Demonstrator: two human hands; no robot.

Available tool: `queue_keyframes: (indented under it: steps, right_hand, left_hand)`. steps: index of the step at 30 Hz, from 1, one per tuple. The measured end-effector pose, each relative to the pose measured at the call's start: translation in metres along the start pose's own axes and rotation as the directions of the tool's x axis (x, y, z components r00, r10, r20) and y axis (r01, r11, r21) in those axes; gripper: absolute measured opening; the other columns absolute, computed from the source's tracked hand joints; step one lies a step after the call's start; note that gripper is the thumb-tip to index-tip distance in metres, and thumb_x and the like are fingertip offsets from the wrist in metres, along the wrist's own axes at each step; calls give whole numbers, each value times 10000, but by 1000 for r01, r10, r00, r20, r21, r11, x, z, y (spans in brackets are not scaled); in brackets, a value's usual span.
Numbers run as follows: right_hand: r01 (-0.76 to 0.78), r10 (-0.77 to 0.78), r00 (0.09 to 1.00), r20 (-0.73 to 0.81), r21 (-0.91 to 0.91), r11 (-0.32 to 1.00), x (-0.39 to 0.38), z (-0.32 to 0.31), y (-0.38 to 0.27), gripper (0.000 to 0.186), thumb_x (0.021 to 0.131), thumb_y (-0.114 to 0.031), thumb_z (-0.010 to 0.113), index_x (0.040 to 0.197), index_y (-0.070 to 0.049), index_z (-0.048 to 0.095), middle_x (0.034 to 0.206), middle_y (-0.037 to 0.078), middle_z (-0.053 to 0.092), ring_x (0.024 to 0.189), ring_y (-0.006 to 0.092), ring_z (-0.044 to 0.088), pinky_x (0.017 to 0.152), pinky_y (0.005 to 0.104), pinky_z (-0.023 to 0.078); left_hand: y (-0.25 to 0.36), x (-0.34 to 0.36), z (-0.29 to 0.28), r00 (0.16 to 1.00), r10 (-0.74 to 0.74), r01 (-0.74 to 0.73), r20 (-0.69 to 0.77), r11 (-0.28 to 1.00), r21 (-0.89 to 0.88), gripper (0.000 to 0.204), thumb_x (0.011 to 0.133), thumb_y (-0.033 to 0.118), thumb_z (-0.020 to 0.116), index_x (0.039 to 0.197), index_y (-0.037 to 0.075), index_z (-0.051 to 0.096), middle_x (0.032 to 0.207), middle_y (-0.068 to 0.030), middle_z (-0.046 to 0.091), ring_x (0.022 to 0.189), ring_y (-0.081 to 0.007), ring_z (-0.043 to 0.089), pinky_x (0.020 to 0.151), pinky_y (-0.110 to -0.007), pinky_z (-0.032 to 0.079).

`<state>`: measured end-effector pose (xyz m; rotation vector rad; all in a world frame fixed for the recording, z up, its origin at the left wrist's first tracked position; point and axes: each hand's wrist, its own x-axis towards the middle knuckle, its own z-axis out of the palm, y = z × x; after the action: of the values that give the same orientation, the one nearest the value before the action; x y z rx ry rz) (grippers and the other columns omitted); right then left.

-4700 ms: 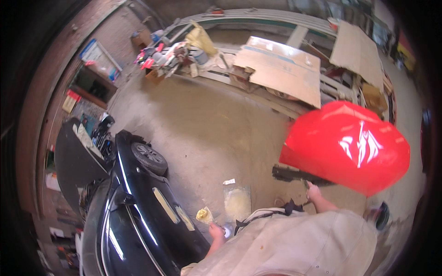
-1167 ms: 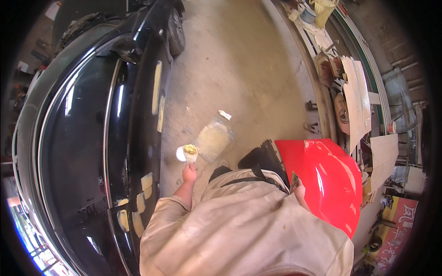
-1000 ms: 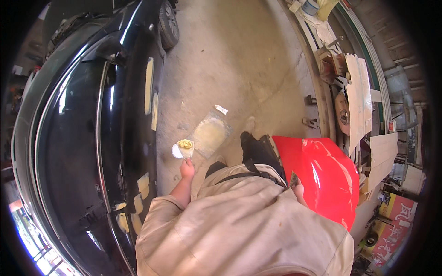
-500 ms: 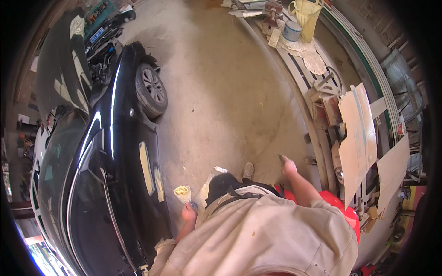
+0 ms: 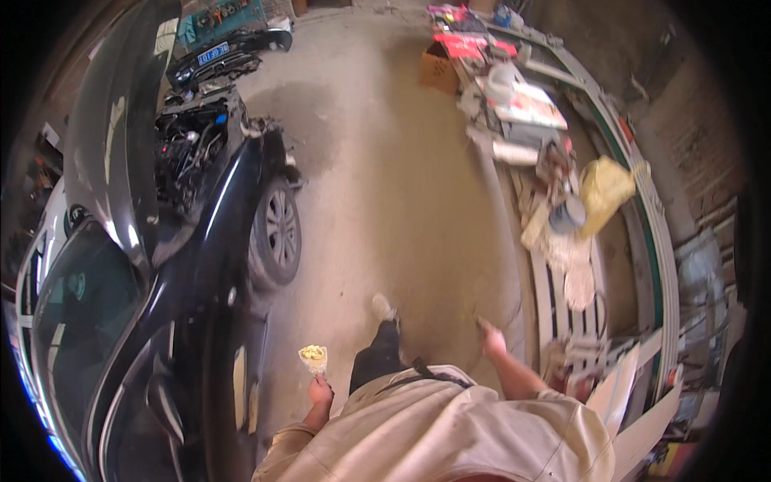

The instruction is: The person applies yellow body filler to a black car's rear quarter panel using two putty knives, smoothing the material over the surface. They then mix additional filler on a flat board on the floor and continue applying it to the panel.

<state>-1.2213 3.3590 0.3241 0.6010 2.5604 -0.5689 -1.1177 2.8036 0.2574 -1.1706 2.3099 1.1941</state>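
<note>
My left hand (image 5: 321, 391) is closed round the handle of a putty knife (image 5: 309, 367). A lump of yellow filler paste (image 5: 313, 353) sits on its broad, pale blade, which points away from me. My right hand (image 5: 493, 344) is held out to the right with its fingers closed. A small dark thing sticks out from them, too blurred to name. To my left stands a black car (image 5: 205, 281) with its bonnet (image 5: 112, 136) raised. Pale yellow filler patches (image 5: 240, 381) mark its side panel, close to my left hand.
A detached black bumper (image 5: 210, 63) lies beyond the car's exposed engine (image 5: 193, 145). Along the right runs a low slatted rack (image 5: 554, 321) with a tin (image 5: 568, 215), a yellow jug (image 5: 608, 191) and cardboard sheets (image 5: 622, 390). A cardboard box (image 5: 439, 71) stands farther off on the concrete floor (image 5: 337, 201).
I have stepped forward, so the car's front wheel and the rack's tin and jug appear nearer. One foot has swung ahead. Both hands keep their hold, and the putty knife now points straighter ahead.
</note>
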Motion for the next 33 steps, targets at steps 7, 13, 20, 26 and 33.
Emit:
queue_keyframes:
  steps: [7,13,20,26,33]
  right_hand:
    - [-67,72,994,86,-52,996,47,-53,41,388,981,-178,515,1359,-186,601,1198,181,685,1052,398,668,845,474,549]
    - [-455,555,830,49,635,625,161,-43,15,518,901,-2,557,1382,-192,602,1182,129,714,977,281,694,811,426,558]
    - [-349,329,923,198,77,934,467,-130,-154,706,726,-70,777,1391,-198,580,1296,153,653,1231,328,602,1017,443,507]
    - [67,-67,996,-54,-6,998,816,-332,-474,493,858,-115,618,1348,-109,563,1143,242,677,1075,423,649,902,482,546]
    - [380,-378,897,-228,-36,924,1076,-492,-813,491,924,-112,527,1405,-203,554,1147,217,690,1039,404,671,868,482,536]
  left_hand:
    - [304,166,46,935,354,-351,12,922,164,432,1036,412,454,996,24,638,938,-256,695,921,-470,653,786,-541,509]
    - [527,317,93,850,455,-498,267,858,122,420,1025,401,482,943,14,621,863,-268,674,859,-479,642,771,-530,501]
    - [723,441,97,838,505,-533,207,839,108,419,1017,392,497,902,3,602,848,-290,654,858,-501,625,743,-553,487]
    - [895,512,35,918,396,-385,18,901,-200,425,1044,368,485,875,-10,580,590,-140,606,516,-243,646,519,-403,502]
    - [1064,665,-7,949,294,-267,-112,563,-783,343,1090,355,401,964,67,538,686,-36,547,483,-132,504,443,-285,404]
